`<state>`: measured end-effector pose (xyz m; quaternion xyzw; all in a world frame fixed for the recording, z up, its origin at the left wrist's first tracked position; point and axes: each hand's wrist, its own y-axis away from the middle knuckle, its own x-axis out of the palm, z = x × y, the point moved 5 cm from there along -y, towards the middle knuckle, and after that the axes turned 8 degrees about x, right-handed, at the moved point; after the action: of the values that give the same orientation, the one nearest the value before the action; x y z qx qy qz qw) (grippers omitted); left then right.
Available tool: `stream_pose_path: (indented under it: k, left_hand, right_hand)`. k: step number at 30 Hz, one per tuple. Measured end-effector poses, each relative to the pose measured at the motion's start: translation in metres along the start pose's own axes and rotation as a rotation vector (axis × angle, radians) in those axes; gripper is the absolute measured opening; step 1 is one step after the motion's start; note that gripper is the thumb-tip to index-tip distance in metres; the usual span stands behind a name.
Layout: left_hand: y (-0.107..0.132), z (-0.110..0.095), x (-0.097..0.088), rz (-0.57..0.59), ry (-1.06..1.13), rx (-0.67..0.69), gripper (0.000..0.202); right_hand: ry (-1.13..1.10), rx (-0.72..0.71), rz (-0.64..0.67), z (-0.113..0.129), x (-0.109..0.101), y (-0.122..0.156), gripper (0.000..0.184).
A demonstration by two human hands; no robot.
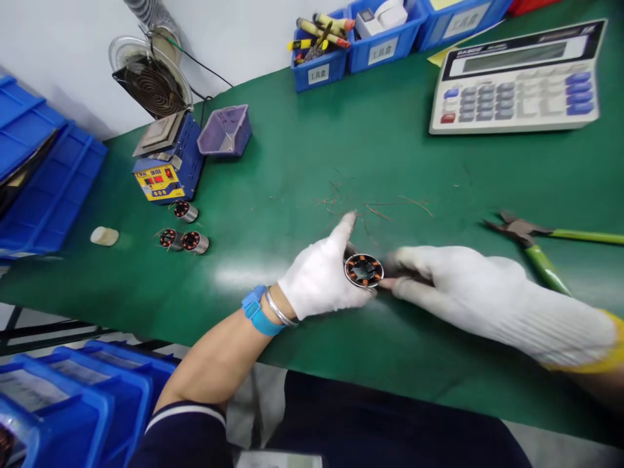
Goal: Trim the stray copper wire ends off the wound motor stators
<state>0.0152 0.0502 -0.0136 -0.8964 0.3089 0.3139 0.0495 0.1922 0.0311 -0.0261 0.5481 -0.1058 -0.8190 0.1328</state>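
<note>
My left hand (pixel 319 276), in a white glove, is closed around a motor stator (pixel 364 270) with copper windings inside a silvery ring. Its open end faces up toward me, and the thumb points away from it. My right hand (pixel 453 283), gloved in white with a yellow cuff, has its thumb and fingers pinched at the stator's right edge. The fingertips are dark and slightly blurred, so what they pinch cannot be made out. Thin wire scraps (pixel 375 211) lie just beyond my hands. Green-handled cutting pliers (pixel 526 237) rest open to the right.
Three more stators (pixel 195 242) stand at left, near a white cylindrical piece (pixel 104 236) and a blue-yellow heating unit (pixel 168 169). A purple bin (pixel 225 130), a tool bin (pixel 319 73) and a large calculator (pixel 517 81) sit farther back. Blue crates (pixel 53 188) flank the green table's left end.
</note>
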Motion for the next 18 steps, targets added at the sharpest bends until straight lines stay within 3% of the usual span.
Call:
stream_pose_path:
  k: [4, 12, 18]
  left_hand:
    - [0.000, -0.003, -0.002, 0.018, -0.072, 0.031, 0.110]
    - [-0.006, -0.003, -0.003, 0.107, -0.160, 0.139, 0.105]
    - [-0.007, 0.003, -0.001, 0.108, -0.035, 0.139, 0.117]
  right_hand:
    - [-0.096, 0.019, 0.183, 0.002, 0.007, -0.002, 0.044]
    - [-0.112, 0.215, 0.163, -0.003, 0.001, -0.016, 0.042]
    - [0.092, 0.047, 0.321, -0.010, 0.002, 0.000, 0.036]
